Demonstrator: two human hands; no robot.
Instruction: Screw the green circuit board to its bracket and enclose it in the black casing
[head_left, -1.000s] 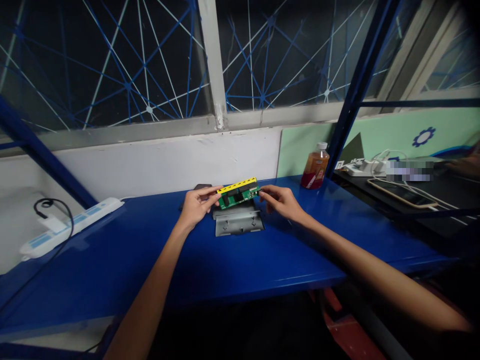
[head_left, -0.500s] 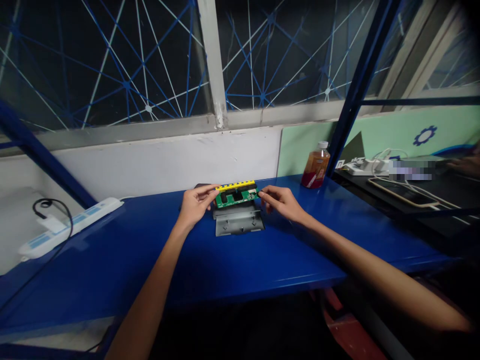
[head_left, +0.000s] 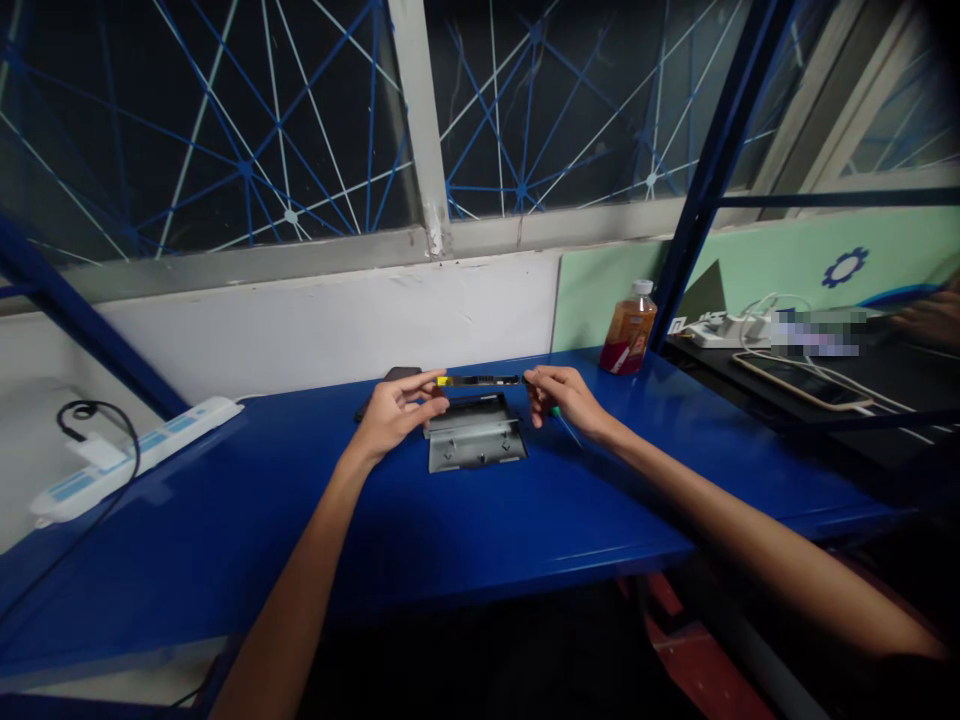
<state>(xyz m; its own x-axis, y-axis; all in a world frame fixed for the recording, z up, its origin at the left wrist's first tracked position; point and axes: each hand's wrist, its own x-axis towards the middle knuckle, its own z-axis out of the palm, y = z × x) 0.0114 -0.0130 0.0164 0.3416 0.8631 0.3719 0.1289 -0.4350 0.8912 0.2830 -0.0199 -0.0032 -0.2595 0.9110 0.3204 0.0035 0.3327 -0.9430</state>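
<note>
Circuit board (head_left: 484,380) edge-on, held up near far edge of grey casing (head_left: 480,448) on blue table (head_left: 450,530); left hand (head_left: 391,415) gripping left end; right hand (head_left: 568,397) pinching right end; green-ended tool (head_left: 555,411) by right hand, partly hidden; capped drink bottle (head_left: 628,332) farther right; power strip (head_left: 139,460) far left

We classify this site as an indoor workroom or small workshop, as indicated by the blue bench (head_left: 465,530), power strip (head_left: 142,462), circuit board (head_left: 486,380), adjoining black desk (head_left: 892,445) and gear-marked panel (head_left: 780,262)
</note>
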